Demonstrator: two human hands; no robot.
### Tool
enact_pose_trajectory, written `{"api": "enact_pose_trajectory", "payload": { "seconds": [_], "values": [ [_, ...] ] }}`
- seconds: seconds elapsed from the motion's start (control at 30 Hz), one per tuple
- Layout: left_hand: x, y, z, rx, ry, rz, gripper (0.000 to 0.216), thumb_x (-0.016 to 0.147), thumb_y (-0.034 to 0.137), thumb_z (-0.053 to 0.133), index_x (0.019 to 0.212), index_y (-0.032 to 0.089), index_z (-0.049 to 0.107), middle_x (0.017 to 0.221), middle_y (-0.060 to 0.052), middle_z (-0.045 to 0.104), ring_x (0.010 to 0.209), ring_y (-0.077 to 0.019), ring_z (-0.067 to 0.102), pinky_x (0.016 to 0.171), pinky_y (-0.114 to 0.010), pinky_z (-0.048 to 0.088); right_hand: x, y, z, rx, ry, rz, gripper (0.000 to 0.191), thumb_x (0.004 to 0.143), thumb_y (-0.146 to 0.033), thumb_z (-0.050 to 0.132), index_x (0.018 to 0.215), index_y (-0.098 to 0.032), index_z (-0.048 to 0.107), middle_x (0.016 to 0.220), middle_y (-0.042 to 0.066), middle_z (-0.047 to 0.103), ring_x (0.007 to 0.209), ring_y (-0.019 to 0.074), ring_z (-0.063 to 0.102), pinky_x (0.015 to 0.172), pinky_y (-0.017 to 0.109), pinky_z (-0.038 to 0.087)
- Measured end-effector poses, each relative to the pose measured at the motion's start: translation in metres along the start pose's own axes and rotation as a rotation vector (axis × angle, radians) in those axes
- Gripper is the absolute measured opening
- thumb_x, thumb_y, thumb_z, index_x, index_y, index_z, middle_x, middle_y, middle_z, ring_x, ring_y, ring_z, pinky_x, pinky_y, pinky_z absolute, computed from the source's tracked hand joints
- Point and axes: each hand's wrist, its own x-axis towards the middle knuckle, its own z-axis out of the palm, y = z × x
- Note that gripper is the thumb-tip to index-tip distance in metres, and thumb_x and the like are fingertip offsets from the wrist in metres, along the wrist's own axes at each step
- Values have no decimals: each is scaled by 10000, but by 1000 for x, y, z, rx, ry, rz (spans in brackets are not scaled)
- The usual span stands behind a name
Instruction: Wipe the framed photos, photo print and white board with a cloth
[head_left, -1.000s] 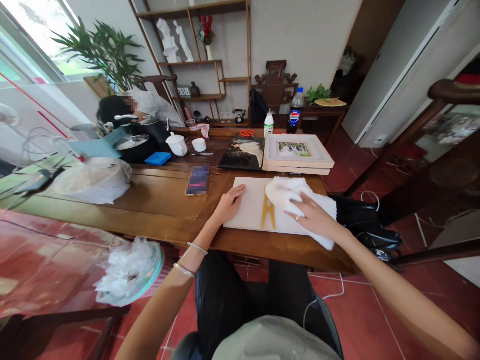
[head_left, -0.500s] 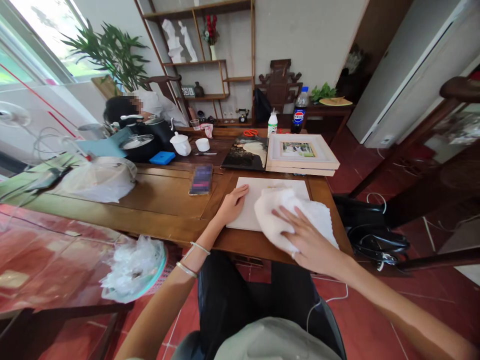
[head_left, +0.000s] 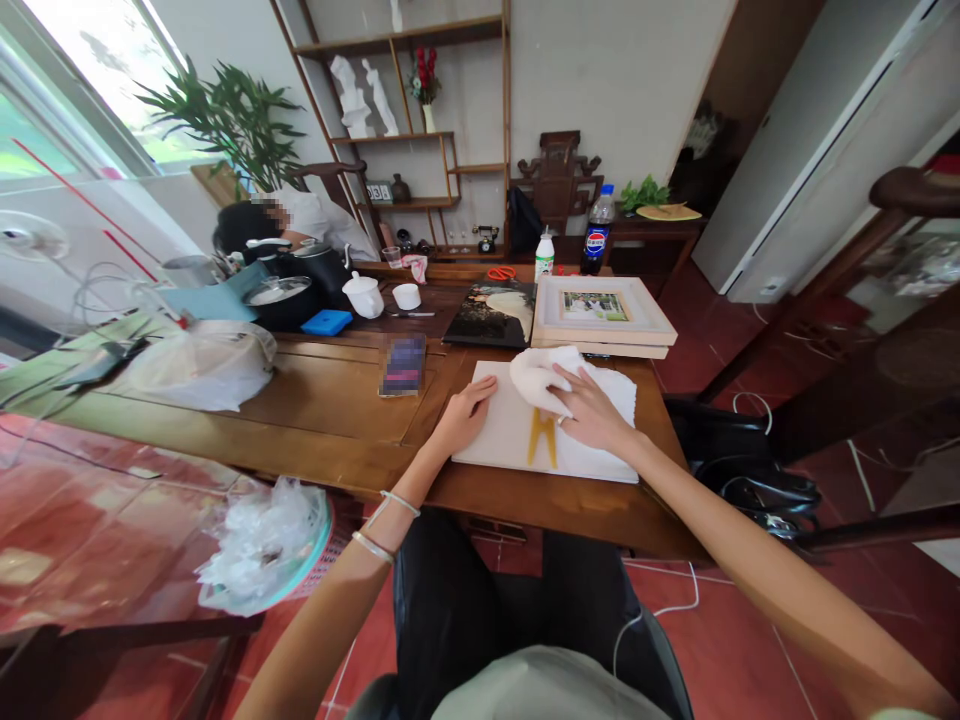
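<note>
A flat white board [head_left: 499,430] lies at the front edge of the table, with a gold leg-shaped mark [head_left: 541,438] showing on it. My left hand [head_left: 463,412] rests on the board's left edge, its fingers stretched out and holding nothing. In my right hand [head_left: 592,408] is a white cloth [head_left: 536,375], pressed onto the upper part of the board. Part of the cloth hangs out to the right of the hand. The cloth and fingers hide the top of the gold mark.
Beyond the board stand white picture frames [head_left: 637,310], a dark photo panel [head_left: 487,312], a cola bottle [head_left: 598,235] and a small white bottle [head_left: 544,258]. A phone [head_left: 403,366] lies to the left. A person [head_left: 322,215] leans beyond the pots [head_left: 319,270]. A bag-lined bin [head_left: 262,550] stands on the floor.
My right hand and the cloth have moved away from me, up the board and slightly left, uncovering the gold mark. My left hand has stayed on the board's left edge.
</note>
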Motion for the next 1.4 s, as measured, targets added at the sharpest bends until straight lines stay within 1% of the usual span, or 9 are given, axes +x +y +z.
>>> {"api": "enact_pose_trajectory", "payload": {
  "seconds": [0.1,0.33,0.47,0.6,0.73,0.83,1.1,1.23,1.4],
  "values": [
    [0,-1,1,-5,6,0,392,868,173,386,1191,129,603,1315,-102,547,1265,-214,469,1112,-412,325,-8,-16,-1,-13,-29,4,518,739,-94,478,1246,-182,538,1471,98,339,1390,306,157,1065,622,128],
    [0,-3,4,-20,14,8,395,863,167,393,1202,161,595,1325,-77,542,1274,-201,459,1117,-416,313,-67,-73,-23,105,-211,-254,547,615,-95,530,1152,-165,609,1528,85,196,1403,322,11,1091,600,14],
    [0,-4,3,-25,9,-2,399,864,171,387,1204,145,594,1329,-87,538,1274,-201,458,1117,-403,315,-68,-68,-25,165,-211,-316,613,593,-79,515,1193,-185,582,1508,63,266,1405,281,79,1117,551,26],
    [0,-4,2,-23,-6,-9,396,870,182,385,1202,146,597,1326,-84,541,1273,-202,460,1113,-396,323,-32,-35,-17,131,-131,-155,595,656,-59,472,1237,-163,543,1466,107,347,1384,264,193,1100,560,127],
    [1,-4,1,-18,6,-14,390,870,184,394,1200,163,599,1325,-72,543,1265,-203,469,1108,-403,329,8,-23,-4,-14,-115,96,542,727,-119,477,1261,-188,533,1474,109,329,1373,339,181,1030,648,189],
    [1,-2,1,-38,2,-4,392,864,169,390,1190,151,608,1321,-80,546,1264,-211,470,1100,-399,339,17,-45,3,-129,-156,135,523,727,-173,528,1247,-211,560,1499,104,276,1364,415,121,995,715,132],
    [-1,-2,-5,-106,-30,17,374,828,197,484,1178,173,614,1325,-83,540,1274,-234,457,1075,-406,372,-38,-122,-8,-36,-274,-159,361,709,-184,576,1053,-169,681,1490,134,290,1376,414,61,1039,687,37],
    [0,-3,-3,-97,-21,16,391,842,173,438,1197,184,601,1329,-64,538,1278,-219,453,1096,-420,346,-48,-98,-22,122,-262,-196,469,679,-168,568,1144,-189,626,1411,109,433,1361,325,231,1095,577,127],
    [0,-1,1,-41,5,-16,391,874,185,384,1197,150,601,1325,-82,541,1268,-212,465,1106,-412,332,-25,-41,-24,163,-62,34,413,762,-157,495,1161,-158,603,1209,125,595,1120,303,525,960,455,396]
  ]
}}
